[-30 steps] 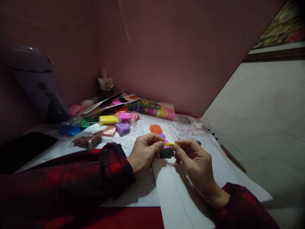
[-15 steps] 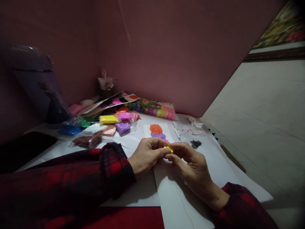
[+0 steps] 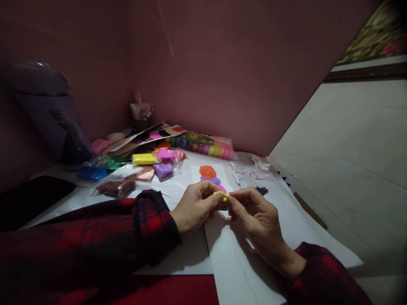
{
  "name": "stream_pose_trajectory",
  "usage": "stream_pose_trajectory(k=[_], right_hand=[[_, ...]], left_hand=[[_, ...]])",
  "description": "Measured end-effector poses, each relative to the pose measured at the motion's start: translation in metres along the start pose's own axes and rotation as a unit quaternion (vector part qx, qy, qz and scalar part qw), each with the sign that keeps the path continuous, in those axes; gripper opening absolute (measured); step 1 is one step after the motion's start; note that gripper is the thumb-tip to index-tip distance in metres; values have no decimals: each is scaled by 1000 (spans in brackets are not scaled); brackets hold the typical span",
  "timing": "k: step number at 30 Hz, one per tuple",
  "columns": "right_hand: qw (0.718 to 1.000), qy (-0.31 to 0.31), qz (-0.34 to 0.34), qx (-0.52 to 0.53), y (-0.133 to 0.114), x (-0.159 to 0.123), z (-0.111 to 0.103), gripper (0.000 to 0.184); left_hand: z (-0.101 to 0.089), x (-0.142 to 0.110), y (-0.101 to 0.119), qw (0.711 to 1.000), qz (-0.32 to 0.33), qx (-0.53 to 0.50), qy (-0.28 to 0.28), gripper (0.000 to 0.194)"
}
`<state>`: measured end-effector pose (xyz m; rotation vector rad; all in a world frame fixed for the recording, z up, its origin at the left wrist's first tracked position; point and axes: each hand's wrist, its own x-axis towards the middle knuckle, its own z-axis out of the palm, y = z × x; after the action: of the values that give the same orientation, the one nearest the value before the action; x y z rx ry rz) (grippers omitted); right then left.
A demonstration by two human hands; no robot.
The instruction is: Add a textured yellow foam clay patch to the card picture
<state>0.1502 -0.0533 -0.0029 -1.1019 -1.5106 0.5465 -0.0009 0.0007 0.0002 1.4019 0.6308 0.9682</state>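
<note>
Now, yellow clay [image 3: 225, 196] is drawn out from its earlier lump, pinched by both left hand [image 3: 197, 206] and right hand [image 3: 258, 212]; kneading seems unfinished.

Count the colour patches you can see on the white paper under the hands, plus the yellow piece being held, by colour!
Orange patch: 1
Purple patch: 1
Pink patch: 1
Black patch, mostly hidden: 1
Yellow piece: 1
Total: 5

one head-worn camera looks forward and down. both hands [image 3: 194, 206] are near; the pink wall [image 3: 219, 76] stands farther off.
</note>
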Motion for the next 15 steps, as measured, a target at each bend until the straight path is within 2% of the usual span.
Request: stream_pose_trajectory(k=[4,6,8,11,13,15], right_hand=[[997,63,46,20,1,4,0,11],[995,71,60,36,3,6,0,12],[995,54,63,50,4,7,-1,13],[997,-10,50,56,6,5,-1,13],[997,-53,25,47,6,3,-1,12],[997,-69,-10,22,6,1,-2,13]], left_hand=[[0,2,0,998,-2,-14,66,21],[-1,2,2,996,-10,-25,81,19],[-1,1,3,996,-21,-31,75,19],[-1,0,4,998,-36,-41,33,24],[-2,0,3,998,-39,-40,0,26],[-3,0,2,999,-37,-27,-13,24]])
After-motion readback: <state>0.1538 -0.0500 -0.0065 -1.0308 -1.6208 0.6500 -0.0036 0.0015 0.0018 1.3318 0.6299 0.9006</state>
